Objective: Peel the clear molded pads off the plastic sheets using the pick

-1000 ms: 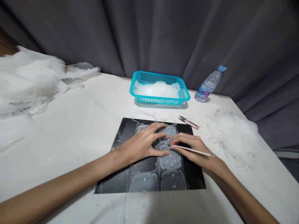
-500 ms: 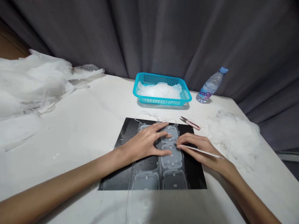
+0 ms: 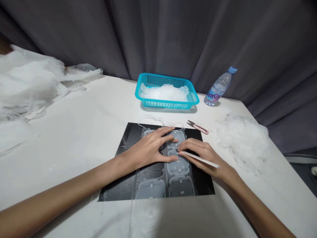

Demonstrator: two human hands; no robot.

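Note:
My left hand lies flat with its fingers spread over a translucent sheet of moulded, rounded-rectangle pieces. Beneath that sheet is a black mat. Between the closed fingertips of my right hand is a thin white pen-like tool, its back end slanting over the hand. Its working tip is hidden at my fingertips, by the border between two pieces in the right column. Just beyond the mat's top right edge rest pink-handled thread snips, blades pointing left.
A blue basket holding white translucent film stands at the back, with a water bottle to its right. Crumpled clear film is heaped on the right of the white table. A larger film pile covers the far left.
My right hand and the tool shifted slightly right along the sheet, then back left. My left hand has stayed pressed in place. The whole view has swayed a little.

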